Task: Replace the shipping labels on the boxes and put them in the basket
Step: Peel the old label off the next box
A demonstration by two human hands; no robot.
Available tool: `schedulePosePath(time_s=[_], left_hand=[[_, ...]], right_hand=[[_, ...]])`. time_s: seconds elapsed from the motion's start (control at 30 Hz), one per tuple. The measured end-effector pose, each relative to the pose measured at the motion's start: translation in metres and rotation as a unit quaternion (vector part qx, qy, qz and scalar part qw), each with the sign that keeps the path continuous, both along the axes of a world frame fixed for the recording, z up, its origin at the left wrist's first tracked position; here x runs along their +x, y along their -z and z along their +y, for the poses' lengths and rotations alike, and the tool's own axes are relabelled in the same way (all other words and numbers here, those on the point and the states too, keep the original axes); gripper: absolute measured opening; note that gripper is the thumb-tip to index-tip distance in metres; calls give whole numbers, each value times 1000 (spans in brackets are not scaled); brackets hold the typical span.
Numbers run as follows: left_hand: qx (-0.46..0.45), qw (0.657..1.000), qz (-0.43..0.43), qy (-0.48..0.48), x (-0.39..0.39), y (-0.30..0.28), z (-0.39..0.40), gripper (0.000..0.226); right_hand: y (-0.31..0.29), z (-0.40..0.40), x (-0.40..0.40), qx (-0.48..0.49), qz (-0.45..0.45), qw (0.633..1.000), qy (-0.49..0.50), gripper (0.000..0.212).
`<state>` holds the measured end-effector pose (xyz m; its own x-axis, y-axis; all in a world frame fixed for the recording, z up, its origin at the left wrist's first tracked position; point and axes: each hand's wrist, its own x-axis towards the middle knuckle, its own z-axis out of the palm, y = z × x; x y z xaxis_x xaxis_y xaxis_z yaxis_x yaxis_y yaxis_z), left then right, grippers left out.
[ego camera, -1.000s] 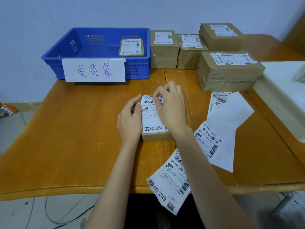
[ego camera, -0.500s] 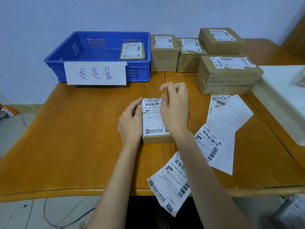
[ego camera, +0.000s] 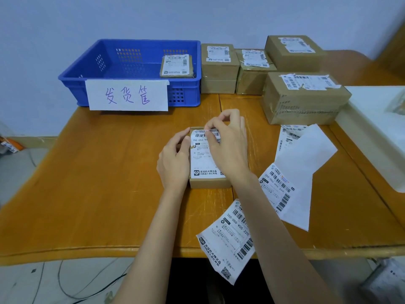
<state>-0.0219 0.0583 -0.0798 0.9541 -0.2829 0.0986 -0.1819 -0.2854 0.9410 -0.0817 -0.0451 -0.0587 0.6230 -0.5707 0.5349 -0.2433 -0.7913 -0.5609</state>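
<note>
A small brown box (ego camera: pixel 209 183) lies at the middle of the wooden table (ego camera: pixel 98 183), with a white shipping label (ego camera: pixel 202 159) on its top. My left hand (ego camera: pixel 174 160) grips the box's left side, thumb on the label's edge. My right hand (ego camera: pixel 228 145) lies over the right half and pinches the label at its far edge. The blue basket (ego camera: pixel 186 93) stands at the back left, with one labelled box (ego camera: pixel 176 65) in its right corner.
Several labelled brown boxes stand behind and to the right, the largest (ego camera: pixel 304 102) nearest. Loose labels (ego camera: pixel 228 238) (ego camera: pixel 278 185) and a white backing sheet (ego camera: pixel 306 163) lie by my right arm. A white slab (ego camera: pixel 377 132) sits at the right edge.
My right hand's fingertips have shifted from the label's upper left part up to its far edge. My left hand has stayed on the box's left side.
</note>
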Motion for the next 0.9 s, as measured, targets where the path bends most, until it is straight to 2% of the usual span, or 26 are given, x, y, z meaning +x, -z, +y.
schedulePosePath(time_s=[0.4,0.5,0.6,0.63,0.7,0.77,0.9], left_hand=[[14,1000,-5,3,1,1,-1,25],[16,1000,-10,15,0,1,0,31],[27,999,-10,35,-1,0,1,40],[31,999,-9,41,-1,-1,1,41],[42,998,-4,48,-1,-2,1,40],[42,998,-1,46,-1,-2,0,39],[45,998,-18,31,-3,0,-1,36]], right_hand=[[1,-1,-1,57,-8,998,-9,6],[0,-1,-1,78,-14,997,-10,5],[-5,1,-3,158,-74,984,41,44],[-7,2,-5,182,-86,976,81,49],[-6,3,-8,162,-72,972,152,33],[-2,2,-10,119,-9,979,163,17],[-3,7,-11,57,63,984,156,20]])
